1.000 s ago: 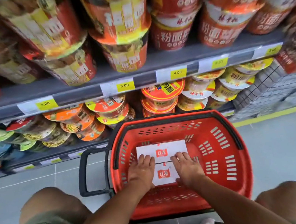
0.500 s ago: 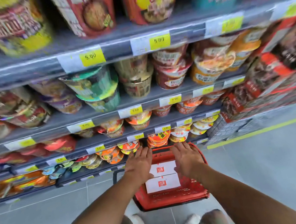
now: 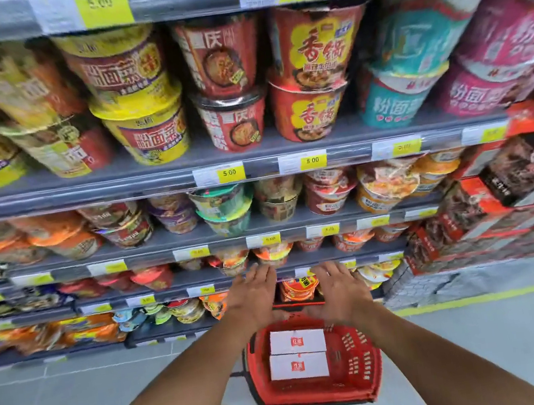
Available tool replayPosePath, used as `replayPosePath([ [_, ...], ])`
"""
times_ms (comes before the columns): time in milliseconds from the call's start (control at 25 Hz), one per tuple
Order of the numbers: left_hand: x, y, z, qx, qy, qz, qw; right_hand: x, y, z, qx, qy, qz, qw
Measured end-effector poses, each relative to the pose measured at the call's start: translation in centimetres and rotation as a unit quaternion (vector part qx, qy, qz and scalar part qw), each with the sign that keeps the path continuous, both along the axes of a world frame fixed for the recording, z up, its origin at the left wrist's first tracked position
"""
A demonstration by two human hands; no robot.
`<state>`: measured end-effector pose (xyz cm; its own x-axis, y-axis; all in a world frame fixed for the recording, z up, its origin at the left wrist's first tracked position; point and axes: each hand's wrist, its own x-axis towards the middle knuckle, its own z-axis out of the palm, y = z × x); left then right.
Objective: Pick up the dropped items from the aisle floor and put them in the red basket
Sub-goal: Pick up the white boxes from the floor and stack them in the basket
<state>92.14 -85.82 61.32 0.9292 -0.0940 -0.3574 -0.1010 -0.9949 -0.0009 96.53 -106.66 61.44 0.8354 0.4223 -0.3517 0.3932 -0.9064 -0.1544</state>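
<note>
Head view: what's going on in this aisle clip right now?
A person stands at shelves of instant noodle cups, both arms out over a red basket on the floor. The left hand and right hand are open and empty above its far rim. Two white boxes lie flat inside, end to end.

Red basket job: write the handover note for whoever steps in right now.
Left hand: open, empty, raised above the basket.
Right hand: open, empty, also above it.
Red basket: on the aisle floor in front of the noodle shelves.
Two white boxes: lying flat side by side inside the basket.
Done: both boxes are in.
Left: no dropped item shows on the visible floor; check outside this view.
</note>
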Motion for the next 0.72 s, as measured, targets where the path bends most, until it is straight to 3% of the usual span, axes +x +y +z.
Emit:
replayPosePath([
  [360, -10.0, 7.6, 1.0, 0.014, -0.009, 0.209, 0.978, -1.7, 9.8, 1.3, 0.012, 0.01, 0.195, 0.981],
  [720, -31.8, 21.6, 0.4, 0.015, -0.013, 0.451, 0.893, -15.0, 29.9, 1.1, -0.004, 0.023, 0.409, 0.912],
])
